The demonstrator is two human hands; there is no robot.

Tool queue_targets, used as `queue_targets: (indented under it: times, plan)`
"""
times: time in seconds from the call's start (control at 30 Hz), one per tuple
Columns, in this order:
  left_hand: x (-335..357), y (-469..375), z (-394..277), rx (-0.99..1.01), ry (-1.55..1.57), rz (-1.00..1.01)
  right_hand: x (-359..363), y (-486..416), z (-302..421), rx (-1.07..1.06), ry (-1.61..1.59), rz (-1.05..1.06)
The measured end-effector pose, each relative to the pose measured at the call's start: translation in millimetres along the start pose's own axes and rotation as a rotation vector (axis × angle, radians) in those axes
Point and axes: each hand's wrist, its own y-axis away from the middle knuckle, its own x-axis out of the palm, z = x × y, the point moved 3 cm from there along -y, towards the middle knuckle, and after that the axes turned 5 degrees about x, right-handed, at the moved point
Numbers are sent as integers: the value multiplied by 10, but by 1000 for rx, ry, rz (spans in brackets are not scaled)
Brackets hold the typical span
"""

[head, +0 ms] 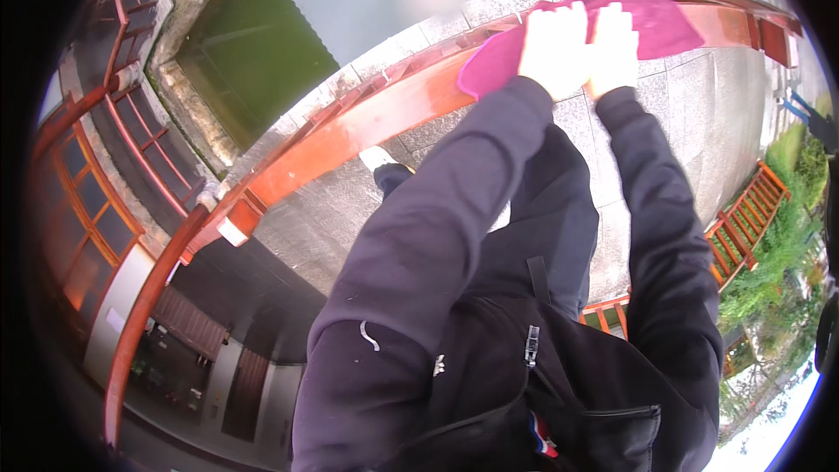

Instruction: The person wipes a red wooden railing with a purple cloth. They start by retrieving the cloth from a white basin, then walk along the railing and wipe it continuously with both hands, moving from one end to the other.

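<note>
A magenta cloth [662, 26] lies spread over a reddish-brown wooden rail [393, 111]. My left hand [557, 49] and my right hand [613, 49] press side by side on top of the cloth, palms down, both overexposed. Which arm is which is hard to tell, since the view is strongly tilted. The fingers look nearly straight and point to the far side of the rail. Part of the cloth is hidden beneath both hands, and its edges hang past the rail on either side.
Beyond the rail runs a stone ledge [393, 49] above green water [255, 46]. Stone paving [314, 229] lies below. Red wooden posts [154, 301] stand at the left. A slatted wooden railing [747, 226] and plants are at the right.
</note>
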Motion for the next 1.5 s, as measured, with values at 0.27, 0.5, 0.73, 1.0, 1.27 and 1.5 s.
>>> queue_targets:
  times: [0.27, 0.5, 0.73, 1.0, 1.27, 1.5]
  plan:
    - [-1281, 3031, 2176, -372, -258, -53, -418, 921, 3530, -441, -505, 210]
    - [-1342, 5280, 3326, -515, -203, -2, -234, 1784, 6038, -549, -325, 603]
    - [-1081, 5431, 2959, -754, -185, 28, -72, 2293, 6161, -745, -251, 386]
    - [-1056, 5577, 2907, -792, -40, 35, -73, 2113, 6043, -823, -103, 478]
    - [-542, 6277, 2889, -1173, 507, -172, -349, 1709, 6196, -742, -236, 446]
    - [-6, 5737, 3177, -1271, 1479, -960, -364, 1290, 6316, -772, -113, 336]
